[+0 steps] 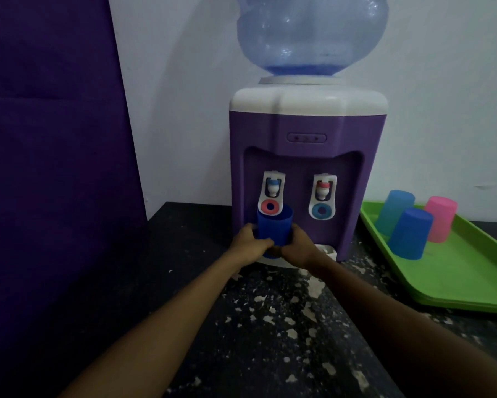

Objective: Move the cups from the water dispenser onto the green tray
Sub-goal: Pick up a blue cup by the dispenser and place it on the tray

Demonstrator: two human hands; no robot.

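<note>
A dark blue cup [274, 226] stands upright under the left tap of the purple and white water dispenser [304, 156]. My left hand [248, 239] grips its left side and my right hand [297, 248] grips its right side. The cup's base is hidden behind my fingers. On the green tray [465, 280] at the right, three cups stand upside down: a light blue cup [395, 211], a dark blue cup [410, 237] and a pink cup [441, 218].
The dispenser's white drip tray [326, 252] shows beside my right hand. A large blue water bottle [311, 33] sits on top. A purple panel [55, 168] stands at the left. The dark speckled counter [270, 326] spreads in front.
</note>
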